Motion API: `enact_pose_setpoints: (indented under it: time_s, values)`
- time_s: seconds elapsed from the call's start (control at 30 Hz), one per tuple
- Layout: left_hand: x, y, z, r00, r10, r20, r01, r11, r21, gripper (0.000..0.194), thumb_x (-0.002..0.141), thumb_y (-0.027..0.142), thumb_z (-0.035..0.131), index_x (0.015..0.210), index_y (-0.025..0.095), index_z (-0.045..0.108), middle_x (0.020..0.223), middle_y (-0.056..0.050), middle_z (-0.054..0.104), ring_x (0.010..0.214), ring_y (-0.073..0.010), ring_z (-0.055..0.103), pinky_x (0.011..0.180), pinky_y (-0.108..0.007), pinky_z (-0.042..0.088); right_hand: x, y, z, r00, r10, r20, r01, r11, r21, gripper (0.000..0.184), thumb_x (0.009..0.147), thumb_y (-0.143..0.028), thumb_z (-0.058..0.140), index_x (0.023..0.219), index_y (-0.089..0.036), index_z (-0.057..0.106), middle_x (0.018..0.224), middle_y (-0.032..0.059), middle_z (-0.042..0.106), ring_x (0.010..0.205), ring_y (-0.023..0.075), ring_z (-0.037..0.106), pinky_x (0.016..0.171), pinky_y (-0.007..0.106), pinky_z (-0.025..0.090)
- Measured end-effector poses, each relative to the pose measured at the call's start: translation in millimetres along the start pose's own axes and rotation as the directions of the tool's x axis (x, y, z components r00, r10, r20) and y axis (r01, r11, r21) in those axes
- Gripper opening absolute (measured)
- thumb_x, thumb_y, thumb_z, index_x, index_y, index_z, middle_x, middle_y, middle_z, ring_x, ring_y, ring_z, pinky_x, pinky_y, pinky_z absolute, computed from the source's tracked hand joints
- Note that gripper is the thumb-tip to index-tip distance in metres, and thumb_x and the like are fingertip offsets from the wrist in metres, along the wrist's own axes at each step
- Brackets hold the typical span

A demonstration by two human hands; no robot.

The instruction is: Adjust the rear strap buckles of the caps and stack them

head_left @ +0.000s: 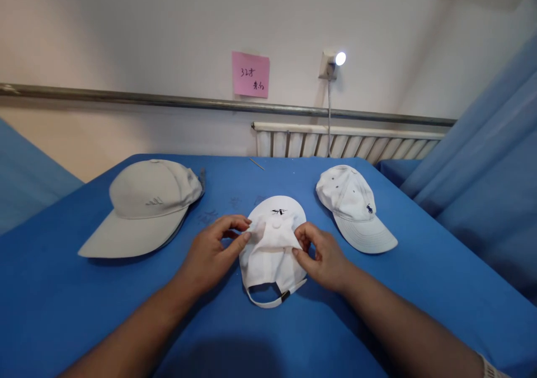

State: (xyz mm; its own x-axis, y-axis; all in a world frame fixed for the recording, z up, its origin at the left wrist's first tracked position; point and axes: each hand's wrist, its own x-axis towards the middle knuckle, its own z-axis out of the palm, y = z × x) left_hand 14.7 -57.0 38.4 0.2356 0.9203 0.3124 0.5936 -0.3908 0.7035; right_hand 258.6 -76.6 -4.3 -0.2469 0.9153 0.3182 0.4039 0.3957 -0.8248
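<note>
A white cap [272,255] lies in the middle of the blue table [377,322], its back strap toward me and its brim with a small black logo pointing away. My left hand [212,252] pinches the folded crown at its left side. My right hand [321,255] pinches the crown at its right side. Both hands press the fabric together near the top button. A beige cap [145,204] with a long brim rests to the left. Another white cap [356,207] with a small dark emblem rests to the right.
The table stands against a pale wall with a metal rail [126,97], a pink note [250,74], a small lamp [333,62] and a white radiator [348,140]. Blue curtains [490,160] hang at the right; more blue cloth [25,171] lies at the left.
</note>
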Motion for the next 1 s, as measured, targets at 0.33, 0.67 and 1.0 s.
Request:
enact_pose_setpoints:
  time_s: [0.33, 0.67, 1.0]
  values:
    - [6, -15, 5.9, 0.993, 0.093, 0.067, -0.105, 0.974, 0.203, 0.017, 0.086, 0.03, 0.053, 0.082, 0.023, 0.069, 0.087, -0.006, 0.073, 0.084, -0.0235, 0.064, 0.079, -0.035, 0.048, 2, 7, 0, 0.999, -0.046, 0.001, 0.046, 0.999, 0.003, 0.013, 0.07, -0.01, 0.049, 0.074, -0.022, 0.046, 0.072, -0.003, 0.052, 0.067, 0.0142, 0.049, 0.063, 0.026, 0.039]
    - [9, -13, -3.7, 0.986, -0.158, -0.058, 0.167, 0.961, 0.218, 0.018, 0.082, 0.036, 0.054, 0.082, 0.021, 0.063, 0.077, -0.003, 0.07, 0.067, -0.0204, 0.064, 0.063, -0.03, 0.048, 1, 10, 4, 0.998, -0.05, -0.031, 0.052, 0.996, 0.071, 0.012, 0.072, -0.011, 0.051, 0.078, -0.022, 0.05, 0.076, -0.002, 0.056, 0.07, 0.0149, 0.052, 0.066, 0.027, 0.042]
    - [1, 1, -5.9, 0.99, -0.032, 0.136, 0.017, 0.994, 0.11, 0.024, 0.083, 0.041, 0.057, 0.08, 0.019, 0.067, 0.125, -0.012, 0.064, 0.111, -0.0306, 0.062, 0.09, -0.044, 0.053, 3, 11, 4, 0.999, -0.037, 0.0, 0.037, 0.997, 0.063, 0.009, 0.077, -0.013, 0.052, 0.082, -0.02, 0.053, 0.076, -0.0018, 0.055, 0.071, 0.0146, 0.052, 0.068, 0.026, 0.042]
